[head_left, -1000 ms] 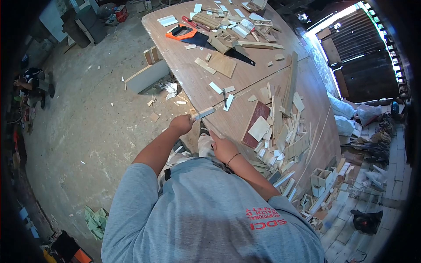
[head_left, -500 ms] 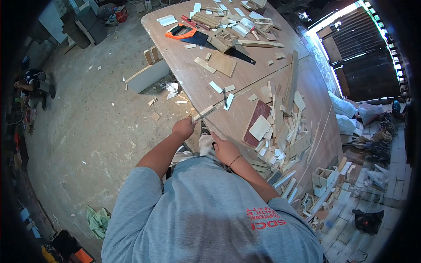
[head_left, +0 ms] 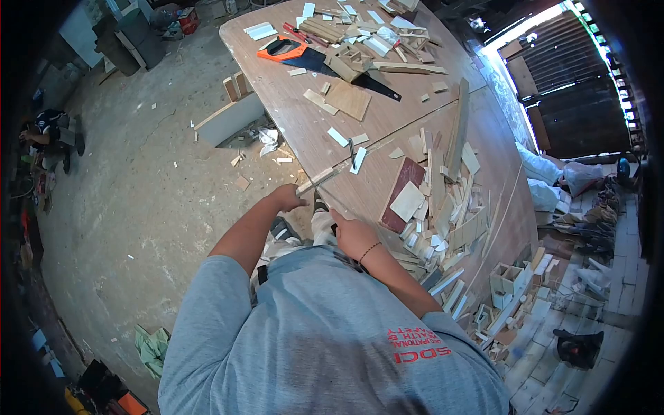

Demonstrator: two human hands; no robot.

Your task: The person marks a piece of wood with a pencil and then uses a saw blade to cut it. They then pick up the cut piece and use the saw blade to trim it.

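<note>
My left hand (head_left: 287, 198) is closed round the near end of a short, pale wood strip (head_left: 315, 181) at the table's edge. The strip's far end rests on the tabletop. My right hand (head_left: 355, 236) is closed beside my thigh, just below the table edge. A dark handle end (head_left: 334, 229) shows at its fingers, and a thin, blade-like piece (head_left: 322, 191) reaches from near that hand to the strip, crossing it. I cannot make out which kind of tool it is. Past the strip, a slim dark tool (head_left: 351, 151) lies by small white pieces.
The wooden table (head_left: 290, 104) carries an orange-handled handsaw (head_left: 285, 50), a square wood panel (head_left: 348, 101), a dark red board (head_left: 401, 190) and heaped offcuts (head_left: 449, 200). A grey board (head_left: 232, 121) stands on the floor at left. A person (head_left: 52, 131) sits far left.
My left hand has moved slightly left and up, and more of the strip's near end shows. My right hand stays almost in place.
</note>
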